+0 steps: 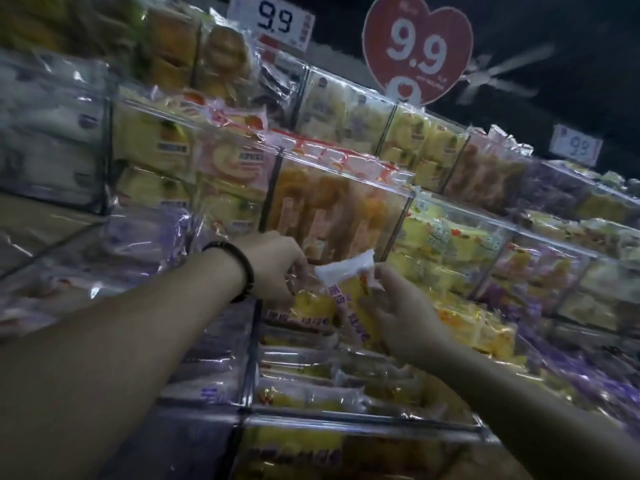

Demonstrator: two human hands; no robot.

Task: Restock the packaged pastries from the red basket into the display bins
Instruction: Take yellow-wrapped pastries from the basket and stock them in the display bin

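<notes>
Dim shop aisle, head view: tiered clear display bins [363,427] packed with wrapped cakes under a heart-shaped price sign [417,46]. I record my right hand [401,306] pinching a yellow packaged pastry [353,306] near its crimped top. The packet stands upright over the near bin's back-left corner, evidently to slot in on edge. My left hand [273,265] reaches to neighbouring packets, probably parting them; its grip is too blurred to tell. The red basket is out of view.

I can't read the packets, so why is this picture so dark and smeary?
Head view: dim light; white glare streaks on the clear plastic display bins; motion blur smears the yellow-and-white wrapped pastry packet pinched in the right hand; the wide lens slants their rows; only the red heart-shaped price sign reads clearly.
</notes>
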